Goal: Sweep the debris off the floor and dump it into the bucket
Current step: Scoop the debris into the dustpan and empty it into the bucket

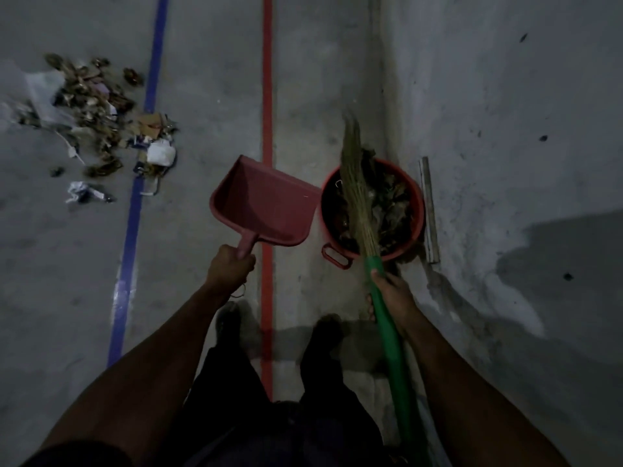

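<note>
Concrete floor (209,96), grey, dim; blue stripe (135,210) and red stripe (267,96) run lengthwise. Left hand (231,266) curled round handle of red dustpan (266,203). Right hand (391,291) grips green broom (354,183), bristles over red bucket (414,227) just past fingers. Debris (101,112) heaped well left of dustpan. Wall (505,112) right of bucket.

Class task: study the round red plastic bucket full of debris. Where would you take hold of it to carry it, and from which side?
Grip the red loop handle on the rim of the round red plastic bucket. It juts from the side nearest the person, so come from there. The straw broom with the green handle, held in the right hand, lies across the top, so a reach from above is blocked.
</note>
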### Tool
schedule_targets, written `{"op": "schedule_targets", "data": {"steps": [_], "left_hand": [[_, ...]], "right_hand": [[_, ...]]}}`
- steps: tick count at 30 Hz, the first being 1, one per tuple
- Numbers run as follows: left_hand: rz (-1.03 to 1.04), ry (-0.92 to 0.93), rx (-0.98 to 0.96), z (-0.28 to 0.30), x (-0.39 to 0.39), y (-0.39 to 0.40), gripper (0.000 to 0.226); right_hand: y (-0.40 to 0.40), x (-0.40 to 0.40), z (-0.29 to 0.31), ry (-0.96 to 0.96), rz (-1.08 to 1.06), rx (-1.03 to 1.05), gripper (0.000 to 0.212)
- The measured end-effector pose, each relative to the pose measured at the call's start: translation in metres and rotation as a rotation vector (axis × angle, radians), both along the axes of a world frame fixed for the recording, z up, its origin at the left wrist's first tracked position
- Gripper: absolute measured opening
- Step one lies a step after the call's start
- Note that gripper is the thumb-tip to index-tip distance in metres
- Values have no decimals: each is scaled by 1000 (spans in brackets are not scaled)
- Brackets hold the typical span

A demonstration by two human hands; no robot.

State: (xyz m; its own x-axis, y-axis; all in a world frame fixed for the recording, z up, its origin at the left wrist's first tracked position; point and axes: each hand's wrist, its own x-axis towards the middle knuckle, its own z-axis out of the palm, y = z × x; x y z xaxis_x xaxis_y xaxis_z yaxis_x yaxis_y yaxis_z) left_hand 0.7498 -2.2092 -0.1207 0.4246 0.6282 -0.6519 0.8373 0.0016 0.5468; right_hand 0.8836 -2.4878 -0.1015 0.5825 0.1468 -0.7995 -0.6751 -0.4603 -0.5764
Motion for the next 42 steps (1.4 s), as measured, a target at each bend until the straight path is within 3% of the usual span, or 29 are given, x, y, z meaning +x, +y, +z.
{"op": "schedule_targets", "data": {"steps": [6,13,20,26,32,42], "left_hand": [[-4,-79,-24,13,-6,76,14],[-330,7,185,32,-4,175,32],[-722,-54,358,47,31,225,27],[-1049,-133,451,37,70,208,26],[-1272,-144,401,24,118,147,27],[-1409,-64,385,2,195,49,39]], "right_hand": [[62,-15,21,-108,-18,-61,23],[157,-23,37,-107,-79,-1,22],[192,-20,50,-75,-122,10,25],[172,-30,44,-68,-217,9,32],[123,-49,30,-46,-357,-66,40],[72,-40,22,73,-473,-14,30]]}}
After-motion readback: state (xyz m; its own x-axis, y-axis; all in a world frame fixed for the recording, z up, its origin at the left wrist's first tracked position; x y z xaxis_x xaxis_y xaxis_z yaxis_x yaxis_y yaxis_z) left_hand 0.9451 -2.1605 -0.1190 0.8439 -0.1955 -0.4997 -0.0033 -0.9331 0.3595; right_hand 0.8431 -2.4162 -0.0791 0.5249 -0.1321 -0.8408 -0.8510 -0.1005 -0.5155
